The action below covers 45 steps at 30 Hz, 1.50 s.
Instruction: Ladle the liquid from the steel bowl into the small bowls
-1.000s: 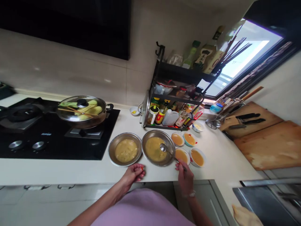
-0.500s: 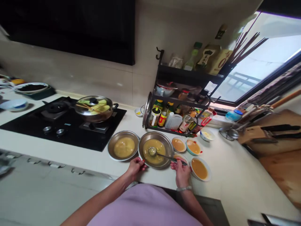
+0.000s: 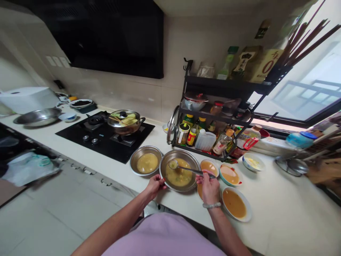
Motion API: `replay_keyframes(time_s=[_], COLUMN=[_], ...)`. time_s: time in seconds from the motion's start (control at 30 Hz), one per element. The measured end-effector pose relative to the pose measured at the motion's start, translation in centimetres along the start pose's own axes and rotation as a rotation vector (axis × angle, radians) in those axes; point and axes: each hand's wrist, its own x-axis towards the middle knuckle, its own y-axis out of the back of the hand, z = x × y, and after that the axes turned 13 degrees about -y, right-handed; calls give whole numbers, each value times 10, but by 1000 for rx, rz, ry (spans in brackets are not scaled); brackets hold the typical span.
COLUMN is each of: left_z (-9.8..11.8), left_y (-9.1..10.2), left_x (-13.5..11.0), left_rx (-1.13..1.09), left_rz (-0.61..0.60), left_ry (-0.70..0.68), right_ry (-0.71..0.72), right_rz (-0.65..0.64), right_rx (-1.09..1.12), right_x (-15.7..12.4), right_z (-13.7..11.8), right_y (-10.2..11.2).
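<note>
My right hand (image 3: 210, 189) is closed round the handle of a ladle (image 3: 190, 170). Its scoop hangs in the right-hand metal bowl (image 3: 193, 182), over yellowish liquid with small bits in it. On the near left rim of that bowl, my left hand (image 3: 155, 187) pinches the edge between thumb and fingers. A second metal bowl (image 3: 133, 170) of similar yellowish liquid stands right beside it on the left. To the right are several small bowls of orange-brown liquid, among them a white bowl (image 3: 248, 217); one is partly hidden behind my right hand.
On the black gas hob (image 3: 80, 134) sits a lidded pan (image 3: 125, 128) with green food and chopsticks. Behind the bowls, a black rack (image 3: 225, 87) carries bottles and jars. A small bowl of pale pieces (image 3: 253, 162) stands at the right; a wide metal basin (image 3: 38, 116) lies far left.
The ladle's scoop has shifted toward the far left side of the bowl, and my right hand has risen slightly. My left hand keeps its hold on the rim. The camera view has turned.
</note>
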Motion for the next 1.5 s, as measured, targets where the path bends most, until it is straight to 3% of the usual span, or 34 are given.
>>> replay_keyframes(time_s=[0.1, 0.27, 0.4, 0.5, 0.63, 0.73, 0.9, 1.03, 1.5], left_z=[0, -2, -5, -4, -1, 0, -6, -10, -7], left_y=[-1, 0, 2, 2, -3, -7, -10, -9, -17], left_x=[-2, -1, -1, -2, -4, -2, 3, 5, 4], left_rx=[3, 4, 5, -9, -27, -14, 1, 19, 91], left_rz=[4, 0, -19, -38, -15, 29, 50, 59, 78], left_ry=[-6, 6, 35, 47, 39, 34, 29, 9, -62], right_ry=[-55, -19, 106, 277, 546, 614, 497, 470, 447], right_rz=[-76, -157, -256, -352, -418, -326, -123, -39, -23], right_rx=[98, 97, -31, -167, -300, -348, -425, -476, -478], right_x=[2, -5, -19, -32, -40, -35, -22, -21, -17], right_z=[-7, -8, 1, 6, 4, 3, 6, 12, 29], right_y=[-20, -62, -89, -94, -78, -51, 1, 28, 53])
